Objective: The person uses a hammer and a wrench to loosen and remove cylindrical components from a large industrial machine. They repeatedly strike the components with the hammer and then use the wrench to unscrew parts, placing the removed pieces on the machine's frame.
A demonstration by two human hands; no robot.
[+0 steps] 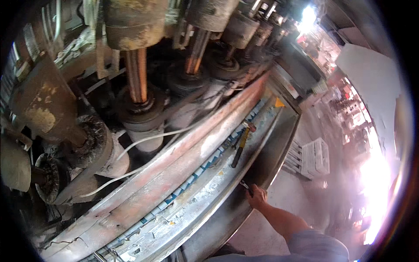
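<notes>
Head view is showing the right hand [256, 196] curling its fingers [252, 191] around a small dark slim tool [245, 185], gripping it at the lip of a long grey metal trough [266, 161] that is running along the machine's edge. The left hand is lying outside the picture. Just above the hand, a yellow-handled hammer [241, 146] is lying in the trough's dusty inner channel, well apart from the fingers. Beside that channel, a row of small blue-and-white tiles [205, 165] is sitting against a broad, worn reddish metal rail [183, 161] that is curving from lower left to upper right. Beyond the rail, grimy cylindrical spindles [139, 83] with coppery shafts are standing in a line, white hoses [148, 139] trailing between them. Right of the trough, a pale concrete floor [297, 192] is spreading out, with a white slatted crate [310, 158] resting on it and bright glare washing out the far right of the workshop.
</notes>
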